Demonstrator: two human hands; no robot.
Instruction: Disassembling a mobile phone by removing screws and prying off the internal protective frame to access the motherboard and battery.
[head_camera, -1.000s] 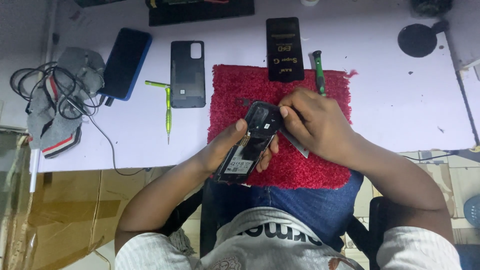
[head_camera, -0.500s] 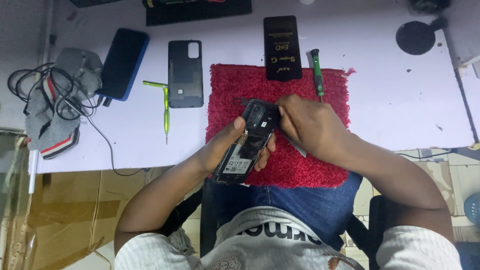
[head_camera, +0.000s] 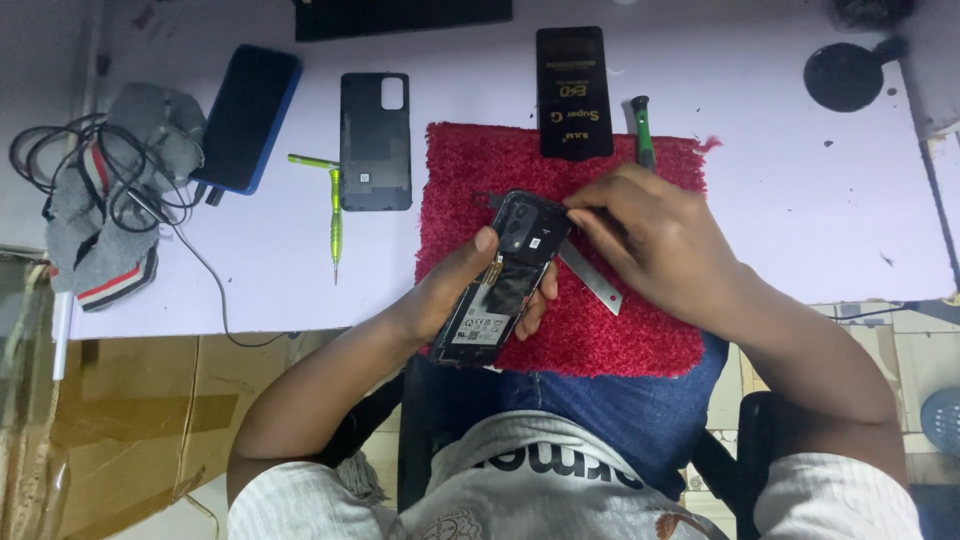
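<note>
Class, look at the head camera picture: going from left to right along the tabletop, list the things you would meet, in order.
Tangle of cables on a grey cloth → blue phone → green screwdriver → dark back cover → opened phone in the left hand → black rectangular package → right hand → round black disc.

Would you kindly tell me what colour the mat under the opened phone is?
The mat is deep red, seen best in the head view.

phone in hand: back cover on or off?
Off. The phone in the left hand shows bare internals and a label; a dark back cover lies apart on the table.
</note>
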